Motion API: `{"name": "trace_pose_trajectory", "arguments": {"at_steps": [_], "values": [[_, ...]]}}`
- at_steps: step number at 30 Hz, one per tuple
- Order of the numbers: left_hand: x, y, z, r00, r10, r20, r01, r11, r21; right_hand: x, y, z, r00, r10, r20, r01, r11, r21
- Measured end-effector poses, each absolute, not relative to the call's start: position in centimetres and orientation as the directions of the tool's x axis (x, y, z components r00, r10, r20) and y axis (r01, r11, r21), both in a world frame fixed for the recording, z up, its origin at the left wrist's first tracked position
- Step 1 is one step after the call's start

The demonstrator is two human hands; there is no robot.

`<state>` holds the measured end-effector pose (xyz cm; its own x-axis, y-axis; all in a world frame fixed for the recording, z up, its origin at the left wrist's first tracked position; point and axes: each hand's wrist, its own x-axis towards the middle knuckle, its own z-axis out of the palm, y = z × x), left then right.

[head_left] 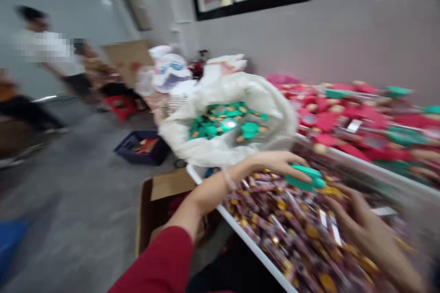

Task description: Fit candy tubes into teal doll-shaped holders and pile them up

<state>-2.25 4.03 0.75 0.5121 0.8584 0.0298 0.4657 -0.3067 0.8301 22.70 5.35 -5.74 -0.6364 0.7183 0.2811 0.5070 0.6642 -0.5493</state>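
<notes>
My left hand (pixel 285 162) is closed on a green plastic piece (pixel 304 178) above a white bin (pixel 237 226). The bin is filled with many small tubes with yellow ends (pixel 292 219). At the right, my right hand (pixel 357 213) is over the tubes, its fingertips near the green piece and a yellow item; blur hides whether it grips anything. Behind my left hand stands an open white sack (pixel 220 153) with many green pieces (pixel 249 130) inside.
Red and green pieces (pixel 364 119) are heaped behind the bin. An open cardboard box (pixel 172 185) and a dark blue crate (pixel 144 160) are on the floor at left. White bags (pixel 170 71) stand farther back. A person (pixel 58 52) and others are at far left.
</notes>
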Motion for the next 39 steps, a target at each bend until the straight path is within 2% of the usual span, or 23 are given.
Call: {"name": "trace_pose_trajectory", "arguments": {"at_steps": [3, 9, 13, 18, 21, 26, 30, 34, 37, 39], "values": [[-3.2, 4.9, 0.4, 0.573, 0.819, -0.029, 0.463, -0.294, 0.836, 23.1, 3.8, -5.6, -0.673, 0.713, 0.2, 0.488, 0.63, -0.604], [-3.5, 4.8, 1.2, 0.655, 0.717, -0.238, 0.57, -0.263, 0.778, 21.4, 2.9, -5.7, -0.693, 0.617, 0.373, 0.487, 0.782, -0.388], [-3.3, 4.8, 1.5, 0.685, 0.646, -0.338, 0.597, -0.23, 0.769, 21.4, 2.1, -5.9, -0.738, 0.532, 0.416, 0.461, 0.847, -0.265], [-2.9, 4.3, 2.3, 0.694, 0.592, -0.409, 0.587, -0.137, 0.798, 21.8, 1.9, -5.1, -0.718, 0.479, 0.505, 0.479, 0.866, -0.142], [-2.5, 3.4, 2.3, 0.671, 0.606, -0.427, 0.586, -0.081, 0.806, 22.0, 1.4, -4.6, -0.748, 0.449, 0.489, 0.468, 0.879, -0.091], [-1.4, 1.1, -0.3, 0.763, 0.508, -0.399, 0.55, -0.188, 0.814, 23.1, -1.5, -5.7, -0.881, 0.244, 0.405, 0.293, 0.954, 0.063], [-0.3, -1.4, -2.2, 0.768, 0.47, -0.435, 0.545, -0.124, 0.829, 24.1, -4.2, -6.2, -0.923, 0.187, 0.338, 0.211, 0.977, 0.036], [0.1, -3.7, -1.9, 0.718, 0.434, -0.544, 0.538, 0.15, 0.83, 24.8, -5.0, -5.5, -0.9, 0.264, 0.347, 0.257, 0.964, -0.067], [0.2, -5.0, -1.4, 0.704, 0.465, -0.537, 0.454, 0.288, 0.843, 25.3, -5.0, -4.8, -0.873, 0.31, 0.376, 0.29, 0.95, -0.111], [0.3, -5.7, -1.4, 0.714, 0.47, -0.519, 0.402, 0.332, 0.853, 25.5, -4.9, -4.3, -0.871, 0.297, 0.392, 0.269, 0.955, -0.127]]}}
